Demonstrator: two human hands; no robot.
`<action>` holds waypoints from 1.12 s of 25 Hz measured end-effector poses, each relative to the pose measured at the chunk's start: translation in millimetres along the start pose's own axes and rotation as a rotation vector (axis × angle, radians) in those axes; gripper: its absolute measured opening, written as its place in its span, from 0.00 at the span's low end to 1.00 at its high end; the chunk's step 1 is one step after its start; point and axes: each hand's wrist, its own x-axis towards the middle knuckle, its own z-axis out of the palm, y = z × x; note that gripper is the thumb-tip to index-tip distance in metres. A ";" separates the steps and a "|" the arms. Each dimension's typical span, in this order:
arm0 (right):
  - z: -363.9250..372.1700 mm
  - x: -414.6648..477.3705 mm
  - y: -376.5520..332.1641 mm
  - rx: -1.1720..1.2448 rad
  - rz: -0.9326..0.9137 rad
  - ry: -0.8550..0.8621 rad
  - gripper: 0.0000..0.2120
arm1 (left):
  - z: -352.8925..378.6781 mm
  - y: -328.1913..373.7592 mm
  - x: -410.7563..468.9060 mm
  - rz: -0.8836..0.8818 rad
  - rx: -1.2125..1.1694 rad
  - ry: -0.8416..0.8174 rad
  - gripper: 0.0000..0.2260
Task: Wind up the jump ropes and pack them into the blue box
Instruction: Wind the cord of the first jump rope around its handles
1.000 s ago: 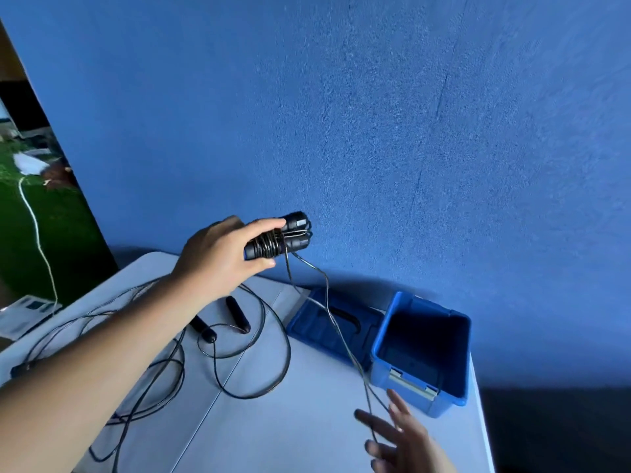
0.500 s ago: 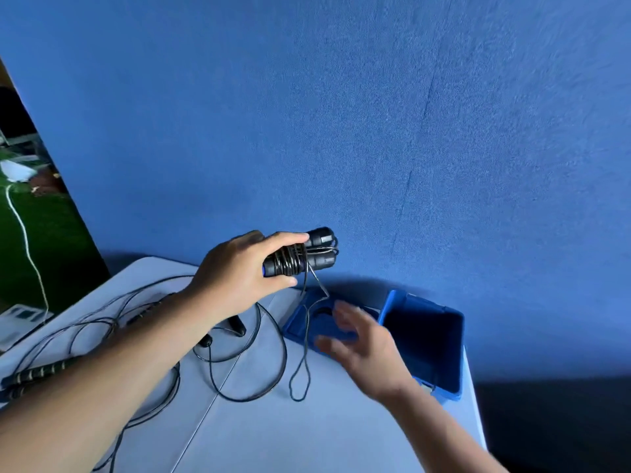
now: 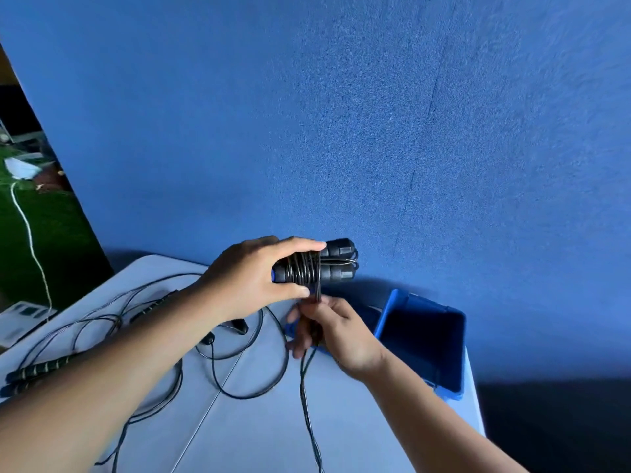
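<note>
1. Head view, hands: L hand (image 3: pixel 252 278) is raised over the table (image 3: pixel 259 435), gripping two black handles (image 3: pixel 338 264) side by side, fingers on top, thumb underneath.
2. Handles: short matte cylinders w/ ribbed collars toward the far ends. A bit of blue shows at the near end by the thumb. Thin glossy black cord (image 3: pixel 302 271) is wrapped round both in tight turns.
3. R hand (image 3: pixel 338 332) is just below the bundle, fingers curled round the cord coming off the wraps. A doubled loose strand (image 3: pixel 309 404) drops from it over the table & off the bottom edge.
4. Blue box (image 3: pixel 454 356): hard smooth plastic, rectangular, top open, dark inside. It sits at the table's far-right corner by the wall, just right of the R wrist, apart from the held rope.
5. Table: pale, smooth, w/ a straight seam down the middle.
6. Other ropes lie on the table's left side. Banded handles (image 3: pixel 37 370), black w/ pale rings, lie together near the left edge. Small black handle tips (image 3: pixel 239 327) show past the L forearm. Thin black loops (image 3: pixel 259 390) sprawl loosely.
7. Wall (image 3: pixel 375 131): blue, fuzzy felt-like texture, w/ one faint slanting crease.
8. Far left: green turf-like floor (image 3: pixel 51 240), a white cable (image 3: pixel 30 240) snaking over it, & a white sheet (image 3: pixel 20 315) w/ dark blocks, print too blurred to read.
</note>
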 end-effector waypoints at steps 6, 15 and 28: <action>-28.3 6.3 26.6 -0.132 0.151 -0.060 0.11 | 0.7 10.3 -3.5 -0.005 -0.111 -0.080 0.36; -66.8 55.8 -45.4 -1.081 0.051 -0.164 0.14 | 14.5 11.3 -12.9 -0.003 -0.033 -0.304 0.27; -24.4 11.4 -76.1 -1.334 -0.123 -0.169 0.13 | 27.3 -20.8 -16.2 -0.091 0.339 -0.242 0.25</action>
